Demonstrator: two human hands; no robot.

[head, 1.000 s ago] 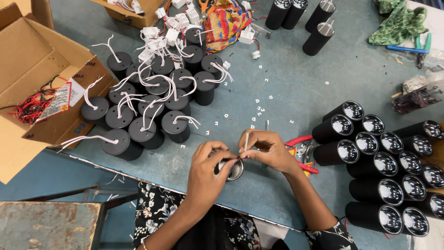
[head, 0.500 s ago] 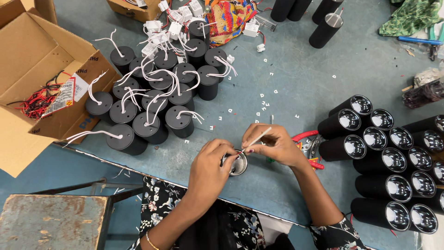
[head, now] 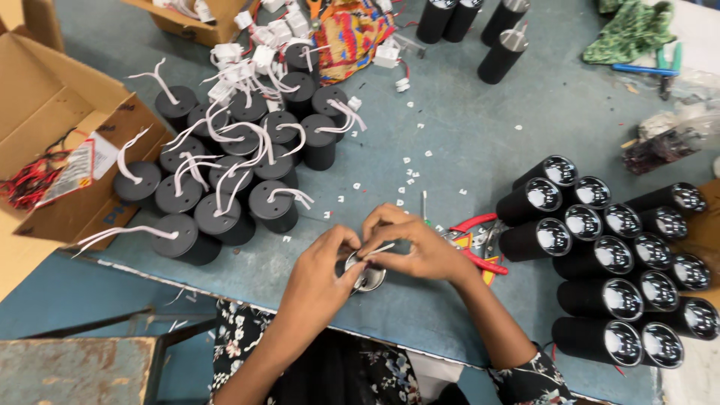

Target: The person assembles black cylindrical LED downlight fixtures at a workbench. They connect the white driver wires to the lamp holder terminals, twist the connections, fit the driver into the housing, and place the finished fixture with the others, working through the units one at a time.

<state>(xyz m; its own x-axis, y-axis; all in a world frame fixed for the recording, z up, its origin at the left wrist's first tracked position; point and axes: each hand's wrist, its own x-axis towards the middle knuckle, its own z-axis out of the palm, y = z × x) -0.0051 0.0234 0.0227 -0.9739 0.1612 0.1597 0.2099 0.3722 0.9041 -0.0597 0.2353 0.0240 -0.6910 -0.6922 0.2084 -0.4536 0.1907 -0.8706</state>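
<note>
Hands meet at table's near edge: our left hand (head: pixel 319 270) is closed round a small round metal-rimmed lamp part (head: pixel 367 277), our right hand (head: pixel 420 247) pinches its white wire (head: pixel 381 248) w/ fingertips. Red-handled pliers (head: pixel 480 244) lie just right; black cylinders w/ white leads (head: pixel 225 172) stand upper left.

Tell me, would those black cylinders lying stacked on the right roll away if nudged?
Probably. The black cylinders are round and lie on their sides on the table, so a loose one would likely roll. Packed against each other, they may hold. Their glossy lens ends look scratchable.
</note>
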